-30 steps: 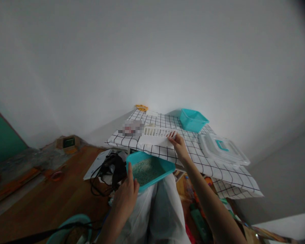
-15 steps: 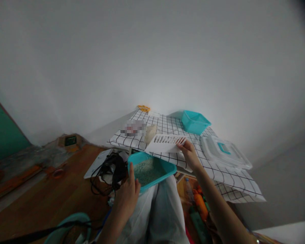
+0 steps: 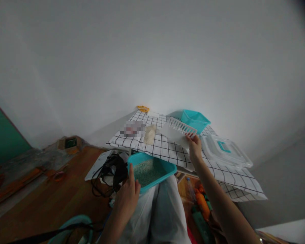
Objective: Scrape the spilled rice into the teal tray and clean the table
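On my lap, under the table edge, sits a teal plastic basin [image 3: 169, 166] with a layer of pale, grainy litter-like material [image 3: 148, 171] inside. My left hand [image 3: 129, 193] grips its left end, index finger stretched along the wall and thumb near the rim. Pinched at its right corner by my right hand [image 3: 194, 145] is a white slotted plastic panel [image 3: 175, 132], held tilted above the table. A packet of pale grains [image 3: 150, 135] lies to the panel's left. Behind the panel stands a second teal basin [image 3: 193, 119].
A white checked cloth [image 3: 167, 149] covers the table. At right lies a clear plastic lid [image 3: 226, 150] with a teal handle; a yellow object [image 3: 143, 108] is at the back. Black cables [image 3: 114, 169] lie left of my knees, bottles and an orange item [image 3: 202, 206] below right.
My right hand has moved right and slightly up, carrying the white panel away from above the lap basin and uncovering the packet of grains. The left hand and lap basin stay put.
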Action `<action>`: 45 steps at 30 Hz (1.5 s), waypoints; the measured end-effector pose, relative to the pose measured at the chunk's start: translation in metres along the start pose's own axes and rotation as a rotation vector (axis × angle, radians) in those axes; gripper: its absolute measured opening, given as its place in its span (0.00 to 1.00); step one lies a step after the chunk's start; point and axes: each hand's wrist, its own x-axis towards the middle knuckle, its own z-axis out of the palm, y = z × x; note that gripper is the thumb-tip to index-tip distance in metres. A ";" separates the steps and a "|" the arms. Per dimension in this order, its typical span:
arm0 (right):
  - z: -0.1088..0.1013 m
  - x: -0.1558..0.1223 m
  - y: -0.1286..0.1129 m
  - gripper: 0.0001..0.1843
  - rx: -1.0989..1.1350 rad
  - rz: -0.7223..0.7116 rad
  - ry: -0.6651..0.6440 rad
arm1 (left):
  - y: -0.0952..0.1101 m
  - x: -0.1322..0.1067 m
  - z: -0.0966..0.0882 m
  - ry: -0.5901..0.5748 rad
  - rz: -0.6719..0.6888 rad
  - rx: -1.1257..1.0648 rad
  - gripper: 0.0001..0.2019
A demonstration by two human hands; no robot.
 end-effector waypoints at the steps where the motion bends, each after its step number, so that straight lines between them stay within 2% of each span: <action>1: 0.000 0.005 0.004 0.11 -0.022 0.000 0.004 | 0.000 0.000 0.000 -0.004 -0.005 0.005 0.31; 7: 0.004 0.013 0.013 0.13 -0.088 0.019 -0.086 | -0.001 0.003 0.002 -0.025 -0.039 0.017 0.31; 13: 0.008 -0.001 -0.002 0.15 -0.026 0.034 -0.178 | -0.002 0.002 0.003 -0.013 -0.027 0.021 0.31; 20: 0.001 -0.013 -0.018 0.12 0.006 0.057 -0.279 | -0.002 0.003 0.003 -0.004 -0.017 0.032 0.32; 31: -0.010 -0.019 -0.022 0.11 0.068 0.096 -0.387 | -0.003 0.002 0.002 -0.025 -0.016 0.000 0.32; 45: -0.023 -0.041 -0.033 0.11 0.062 0.133 -0.370 | -0.006 0.005 0.007 -0.051 -0.026 0.007 0.32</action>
